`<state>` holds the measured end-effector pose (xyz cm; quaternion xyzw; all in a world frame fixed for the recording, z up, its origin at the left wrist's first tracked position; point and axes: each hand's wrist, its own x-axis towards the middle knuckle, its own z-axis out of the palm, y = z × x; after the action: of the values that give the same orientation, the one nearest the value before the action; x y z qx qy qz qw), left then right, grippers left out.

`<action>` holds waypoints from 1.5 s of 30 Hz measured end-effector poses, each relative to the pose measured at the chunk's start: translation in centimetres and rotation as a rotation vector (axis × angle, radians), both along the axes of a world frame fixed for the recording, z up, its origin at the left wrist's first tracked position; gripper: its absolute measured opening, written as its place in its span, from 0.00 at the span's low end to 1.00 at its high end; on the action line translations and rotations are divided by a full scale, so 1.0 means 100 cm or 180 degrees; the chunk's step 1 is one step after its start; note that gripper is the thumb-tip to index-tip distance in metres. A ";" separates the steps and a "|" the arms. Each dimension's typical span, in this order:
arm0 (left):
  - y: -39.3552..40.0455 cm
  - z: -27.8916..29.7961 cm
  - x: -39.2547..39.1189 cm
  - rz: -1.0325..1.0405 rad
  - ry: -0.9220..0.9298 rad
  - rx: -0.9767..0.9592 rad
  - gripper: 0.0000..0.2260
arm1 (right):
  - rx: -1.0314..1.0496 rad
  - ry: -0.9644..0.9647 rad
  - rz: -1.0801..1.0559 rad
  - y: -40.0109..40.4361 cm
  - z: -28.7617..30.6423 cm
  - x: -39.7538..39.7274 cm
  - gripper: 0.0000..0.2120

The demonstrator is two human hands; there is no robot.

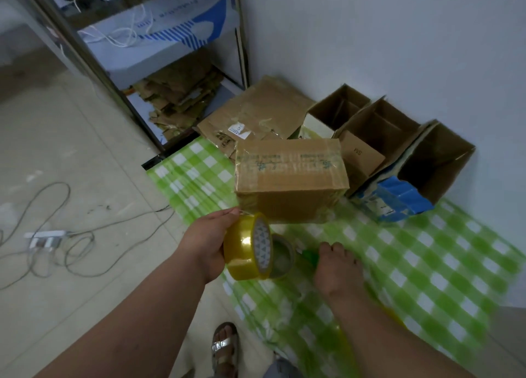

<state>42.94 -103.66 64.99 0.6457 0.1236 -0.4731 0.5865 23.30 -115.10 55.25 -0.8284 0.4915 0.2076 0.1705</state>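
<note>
My left hand (209, 242) grips a thick roll of yellowish clear packing tape (247, 246), held on edge just in front of a taped-up cardboard box (290, 178). A second, thinner tape roll (283, 256) lies on the green-and-white checked cloth (427, 263) right behind the first. My right hand (338, 269) reaches down to the cloth beside that roll, fingers curled downward near something green (308, 256); what it touches is blurred.
Open empty cartons (378, 127) and a blue-sided box (398, 201) stand against the white wall. Flattened cardboard (256, 113) lies behind, beside a metal shelf rack (159, 50). Cables and a power strip (47, 238) sprawl on the tiled floor at left. My sandalled foot (225, 349) is below.
</note>
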 end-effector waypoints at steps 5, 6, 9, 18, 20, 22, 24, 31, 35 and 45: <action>0.002 0.004 -0.002 0.0103 -0.0011 -0.0067 0.05 | 0.0316 -0.0258 -0.0159 -0.010 0.004 0.002 0.13; 0.002 0.004 -0.003 0.0113 -0.0030 -0.0076 0.05 | 0.0429 -0.0461 -0.0349 -0.012 0.008 0.003 0.10; 0.002 0.004 -0.008 0.0103 -0.0130 -0.0039 0.04 | 0.0515 -0.1321 -0.0778 -0.012 0.026 0.001 0.04; 0.000 0.006 -0.014 0.0103 -0.0157 -0.0105 0.03 | 0.0477 -0.2415 0.0725 -0.001 0.108 0.039 0.11; 0.000 0.006 -0.015 0.0127 -0.0163 -0.0143 0.04 | 0.0372 -0.2167 0.1043 0.000 0.119 0.054 0.14; -0.001 0.005 -0.016 0.0110 -0.0165 -0.0186 0.05 | 0.0219 -0.1921 0.1242 0.000 0.126 0.068 0.16; -0.001 0.005 -0.017 0.0114 -0.0168 -0.0223 0.06 | 0.0102 -0.1734 0.1339 0.001 0.130 0.079 0.17; -0.003 0.005 -0.016 0.0190 -0.0131 -0.0220 0.04 | -0.0309 -0.1433 0.1414 0.003 0.139 0.095 0.18; -0.002 0.005 -0.015 0.0180 -0.0093 -0.0217 0.03 | -0.0357 -0.1319 0.1410 0.001 0.144 0.097 0.19; -0.005 0.007 -0.011 0.0140 -0.0269 -0.0096 0.07 | -0.0279 -0.1131 0.1384 -0.001 0.149 0.111 0.17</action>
<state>41.85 -104.13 65.65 0.6533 0.1057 -0.4343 0.6111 34.37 -115.25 70.11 -0.9444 0.2732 0.0694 0.1695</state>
